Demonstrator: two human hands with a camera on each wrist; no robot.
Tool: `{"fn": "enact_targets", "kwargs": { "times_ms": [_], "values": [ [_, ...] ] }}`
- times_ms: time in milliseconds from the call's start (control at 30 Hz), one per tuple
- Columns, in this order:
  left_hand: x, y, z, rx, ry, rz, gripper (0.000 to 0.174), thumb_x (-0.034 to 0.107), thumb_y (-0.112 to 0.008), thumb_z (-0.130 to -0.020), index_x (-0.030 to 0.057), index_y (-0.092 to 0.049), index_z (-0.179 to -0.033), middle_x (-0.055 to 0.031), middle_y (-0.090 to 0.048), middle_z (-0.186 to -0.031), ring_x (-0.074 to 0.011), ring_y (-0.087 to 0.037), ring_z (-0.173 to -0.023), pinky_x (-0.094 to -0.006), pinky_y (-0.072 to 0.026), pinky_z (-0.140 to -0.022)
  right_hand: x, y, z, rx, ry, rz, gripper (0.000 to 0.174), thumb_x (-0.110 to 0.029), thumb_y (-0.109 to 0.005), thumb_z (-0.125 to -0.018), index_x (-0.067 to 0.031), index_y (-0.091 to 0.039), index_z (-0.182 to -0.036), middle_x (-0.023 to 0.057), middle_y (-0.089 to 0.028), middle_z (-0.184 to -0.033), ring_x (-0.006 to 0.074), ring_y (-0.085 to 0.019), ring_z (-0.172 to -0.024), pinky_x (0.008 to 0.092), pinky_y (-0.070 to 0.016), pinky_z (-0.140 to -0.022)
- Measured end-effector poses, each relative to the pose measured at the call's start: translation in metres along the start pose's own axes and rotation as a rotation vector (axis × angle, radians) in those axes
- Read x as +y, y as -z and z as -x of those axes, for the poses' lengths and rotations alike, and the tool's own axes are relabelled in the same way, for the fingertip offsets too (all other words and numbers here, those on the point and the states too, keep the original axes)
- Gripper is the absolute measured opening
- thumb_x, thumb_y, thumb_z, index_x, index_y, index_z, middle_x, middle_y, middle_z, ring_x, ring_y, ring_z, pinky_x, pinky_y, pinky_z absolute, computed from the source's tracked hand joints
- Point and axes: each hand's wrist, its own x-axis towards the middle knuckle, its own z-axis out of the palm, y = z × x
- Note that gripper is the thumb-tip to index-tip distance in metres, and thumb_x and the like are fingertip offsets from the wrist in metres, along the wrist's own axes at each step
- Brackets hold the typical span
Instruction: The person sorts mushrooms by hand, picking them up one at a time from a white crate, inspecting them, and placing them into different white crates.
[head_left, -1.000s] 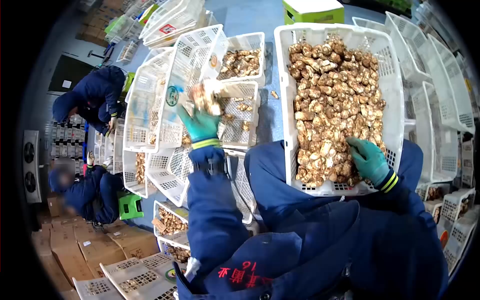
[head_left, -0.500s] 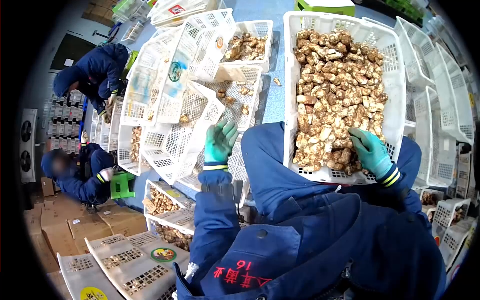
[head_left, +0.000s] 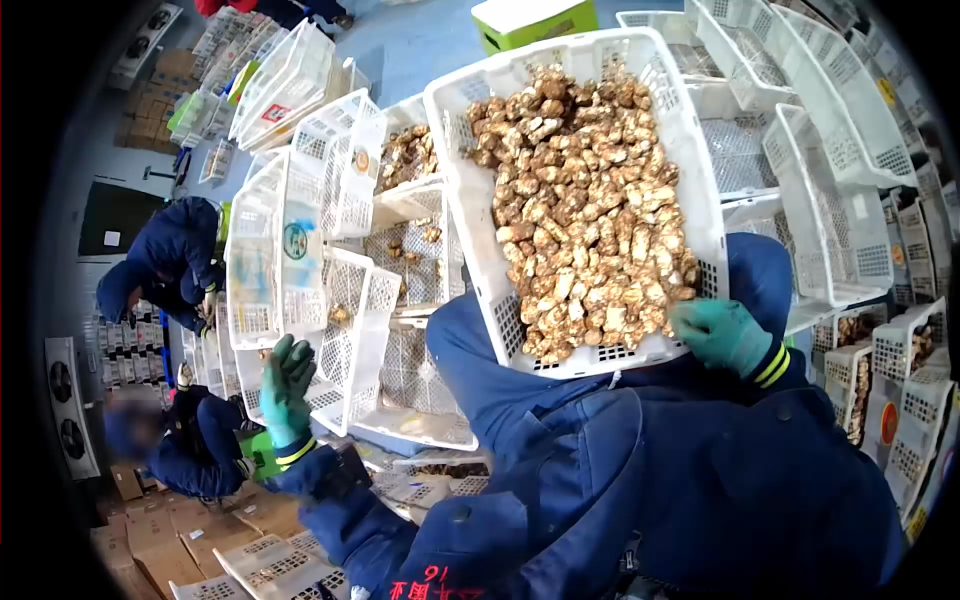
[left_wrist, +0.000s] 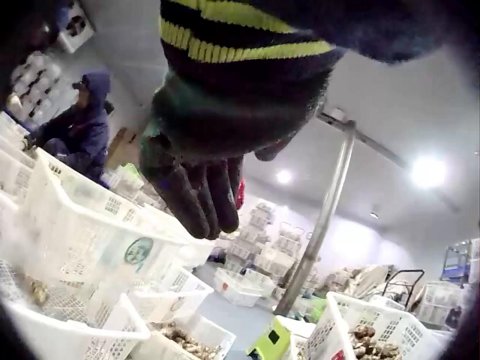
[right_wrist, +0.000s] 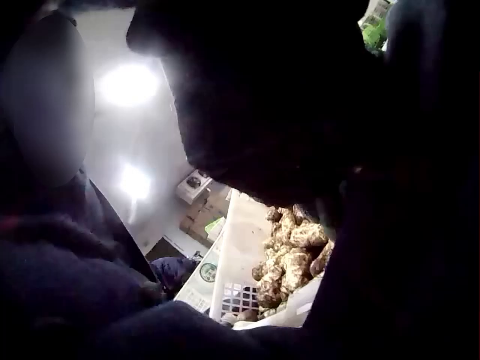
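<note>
from my distant seat, i read the head view from its left edge. two people in dark blue hooded jackets, the upper person (head_left: 170, 252) and the lower person (head_left: 200, 440), are bent low beside white baskets, with cardboard boxes (head_left: 150, 540) below them.

next comes my left hand (head_left: 287, 392), in a green glove, raised near the green stool (head_left: 262, 455). it is wide and holds nothing i can see, its fingers straight and close together; the left wrist view shows them stretched out too. just to its right stand the white crates (head_left: 300, 280), some tilted over others, one carrying a round green mark. past them, a shallow basket (head_left: 375, 247) has a few loose mushrooms in it, and one above it has more.

near the middle, the large basket (head_left: 472, 200) lies slanted across the lap, with the pile of mushrooms (head_left: 590, 215) inside, covering most of its floor.

my right hand (head_left: 722, 335), gloved in green as well, is at the near right corner of the large basket, its fingers by the edge of the pile. the right wrist view is mostly dark, so i cannot tell whether they pinch anything. farther right, empty baskets (head_left: 835, 215) lean together, above smaller ones with mushrooms inside.
</note>
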Motion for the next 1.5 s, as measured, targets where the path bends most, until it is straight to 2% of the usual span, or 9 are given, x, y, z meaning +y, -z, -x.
{"fn": "enact_targets", "kwargs": {
  "times_ms": [167, 267, 367, 567, 867, 1300, 1367, 1433, 1500],
  "values": [
    [0.105, -0.094, 0.025, -0.303, -0.265, -0.448, 0.065, 0.050, -0.032, -0.105, -0.0011, -0.048, -0.140, -0.0174, -0.064, -0.123, -0.0252, -0.064, -0.112, -0.0385, -0.0513, -0.097, -0.009, 0.026, 0.021, -0.193, -0.125, -0.110, 0.022, -0.024, -0.057, -0.100, -0.0048, -0.066, -0.106, 0.0019, -0.058, -0.065, 0.0093, -0.055, -0.053, 0.0268, -0.0484, -0.052],
    [0.128, -0.165, 0.019, -0.410, -0.209, -0.450, 0.080, 0.061, -0.045, -0.097, -0.0049, -0.044, -0.143, -0.0184, -0.060, -0.129, -0.0250, -0.062, -0.114, -0.0378, -0.0503, -0.097, -0.024, 0.033, 0.004, 0.062, -0.005, 0.037, 0.018, -0.015, -0.060, -0.095, -0.0026, -0.067, -0.105, 0.0128, -0.062, -0.071, 0.0221, -0.064, -0.059, 0.0330, -0.0502, -0.057],
    [0.095, -0.227, -0.011, -0.741, -0.232, -0.239, 0.064, 0.046, -0.041, -0.102, -0.0055, -0.048, -0.139, -0.0159, -0.063, -0.124, -0.0256, -0.065, -0.110, -0.0370, -0.0513, -0.094, -0.005, 0.045, -0.041, 0.543, 0.634, 0.598, 0.028, -0.002, -0.060, -0.088, -0.0010, -0.064, -0.115, 0.0185, -0.067, -0.096, 0.0317, -0.067, -0.082, 0.0390, -0.0538, -0.070],
    [-0.007, -0.340, -0.016, -0.732, 0.068, 0.598, 0.052, 0.039, -0.045, -0.105, -0.0065, -0.051, -0.131, -0.0159, -0.067, -0.112, -0.0259, -0.068, -0.097, -0.0350, -0.0538, -0.089, -0.019, 0.075, -0.101, 0.500, 0.096, 0.318, 0.038, -0.021, -0.059, -0.091, -0.0115, -0.058, -0.128, 0.0206, -0.067, -0.109, 0.0389, -0.066, -0.097, 0.0441, -0.0527, -0.085],
    [-0.135, -0.354, -0.009, -0.751, 0.511, 0.769, 0.053, 0.040, -0.049, -0.103, -0.0045, -0.052, -0.133, -0.0186, -0.067, -0.115, -0.0277, -0.067, -0.104, -0.0363, -0.0552, -0.091, -0.030, 0.027, -0.160, -0.034, -0.278, 1.094, 0.050, -0.021, -0.064, -0.086, -0.0109, -0.054, -0.134, 0.0101, -0.052, -0.141, 0.0311, -0.051, -0.128, 0.0484, -0.0479, -0.096],
    [-0.144, -0.350, -0.015, -0.781, 0.431, 0.844, 0.062, 0.046, -0.052, -0.101, -0.0019, -0.047, -0.139, -0.0168, -0.066, -0.119, -0.0266, -0.067, -0.105, -0.0365, -0.0566, -0.087, -0.025, 0.034, -0.160, 0.185, -0.351, 0.783, 0.030, -0.022, -0.062, -0.087, -0.0078, -0.063, -0.113, 0.0166, -0.061, -0.120, 0.0318, -0.063, -0.110, 0.0444, -0.0500, -0.094],
    [-0.138, -0.353, -0.014, -0.723, 0.386, 0.876, 0.061, 0.046, -0.052, -0.101, 0.0041, -0.043, -0.144, -0.0162, -0.065, -0.120, -0.0262, -0.067, -0.106, -0.0367, -0.0579, -0.085, -0.040, 0.044, -0.160, 0.237, -0.279, 0.663, 0.026, -0.028, -0.061, -0.089, -0.0050, -0.066, -0.102, 0.0150, -0.069, -0.096, 0.0284, -0.070, -0.083, 0.0397, -0.0558, -0.077],
    [-0.126, -0.357, -0.010, -0.677, 0.330, 0.911, 0.060, 0.046, -0.052, -0.101, 0.0094, -0.039, -0.147, -0.0155, -0.063, -0.122, -0.0261, -0.067, -0.107, -0.0368, -0.0588, -0.083, -0.068, 0.046, -0.158, 0.027, -0.390, -0.011, 0.028, -0.027, -0.066, -0.086, -0.0056, -0.062, -0.104, 0.0132, -0.069, -0.087, 0.0223, -0.069, -0.078, 0.0368, -0.0541, -0.070],
    [-0.112, -0.359, -0.004, -0.646, 0.267, 0.951, 0.060, 0.045, -0.050, -0.102, 0.0142, -0.034, -0.151, -0.0150, -0.059, -0.125, -0.0261, -0.065, -0.110, -0.0370, -0.0593, -0.081, -0.107, 0.036, -0.155, -0.225, -0.232, 0.275, 0.041, -0.034, -0.068, -0.088, -0.0094, -0.064, -0.121, 0.0068, -0.069, -0.086, 0.0107, -0.061, -0.061, 0.0287, -0.0514, -0.057]
  ]
}}
